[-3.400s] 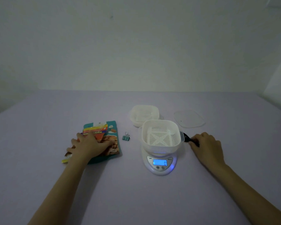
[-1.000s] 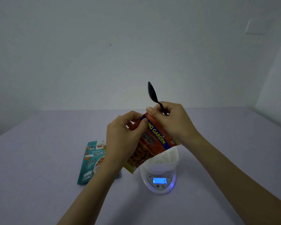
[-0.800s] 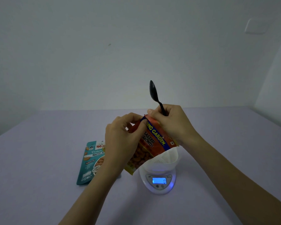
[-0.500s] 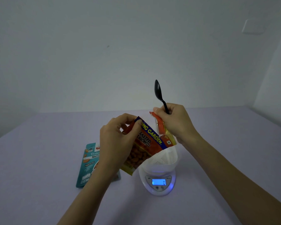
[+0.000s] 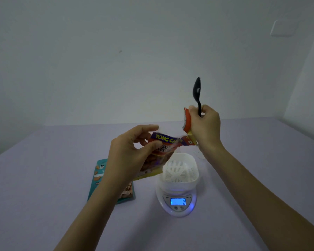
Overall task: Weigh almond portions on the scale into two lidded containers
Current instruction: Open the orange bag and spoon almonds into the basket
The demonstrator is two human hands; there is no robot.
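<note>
Early in the task, judging by the layout: nothing weighed so far. Sitting on the scale point(image 5: 178, 211), a white slotted container point(image 5: 179, 171) with no almonds in it, above a lit blue display point(image 5: 178, 201) at 0. Step in hand, apparently: opening the packet point(image 5: 161, 154), held in the air over the table point(image 5: 43, 196), just left of and above the container. Clamped on the packet's upper part: left hand point(image 5: 129, 153), thumb in front, fingers curled behind, index finger straighter over the top edge. Raised higher: right hand point(image 5: 206, 127), fingers together and curled, pinching the torn strip point(image 5: 187, 122) and gripping the spoon point(image 5: 197, 89) by its handle, bowl pointing up. Strip peeled back across most of the top, seemingly attached at the right corner only. Left to do, as a guess: finish the tear, spoon almonds into the container to weight, lid it, then repeat with the 2nd container. No sign of that 2nd container or of either lid from this angle, perhaps hidden behind the hands. Readable on the packet: "TONG GA" in yellow on a blue band, the rest lost at the tear; below it, "SAL" and "ALMO", partly covered by the thumb. Lying flat on the table, left of the scale and partly under the left forearm: a teal packet point(image 5: 98, 178) with almond pictures, print too small to read.
</note>
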